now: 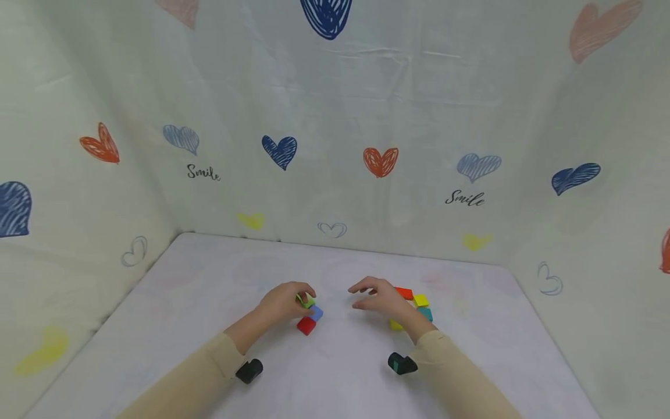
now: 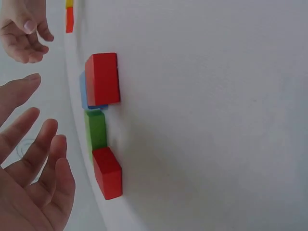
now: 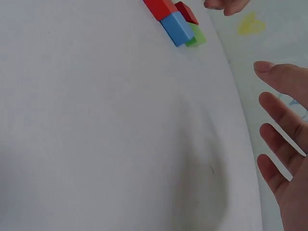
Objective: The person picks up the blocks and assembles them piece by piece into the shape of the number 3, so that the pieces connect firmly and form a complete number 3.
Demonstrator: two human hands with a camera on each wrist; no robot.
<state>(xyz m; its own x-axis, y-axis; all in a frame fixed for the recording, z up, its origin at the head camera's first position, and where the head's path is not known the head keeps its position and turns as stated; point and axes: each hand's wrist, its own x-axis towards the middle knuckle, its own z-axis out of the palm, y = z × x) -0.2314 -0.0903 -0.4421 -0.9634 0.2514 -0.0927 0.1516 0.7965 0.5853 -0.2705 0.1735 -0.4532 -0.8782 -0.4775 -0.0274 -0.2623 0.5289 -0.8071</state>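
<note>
My left hand hovers above a small group of blocks, fingers spread and loosely bent, gripping none of them. The group has a near red block, a blue block, a green block and a second red block. In the head view that second red one is hidden behind the hand. My right hand is held in the air over the table, its fingers apart and nothing in them. Just beyond and right of it lie an orange-red block, yellow blocks and a teal block.
The white-covered table reaches back to a curtain printed with hearts, which also hangs at both sides. A black wrist device sits by the left sleeve and another by the right.
</note>
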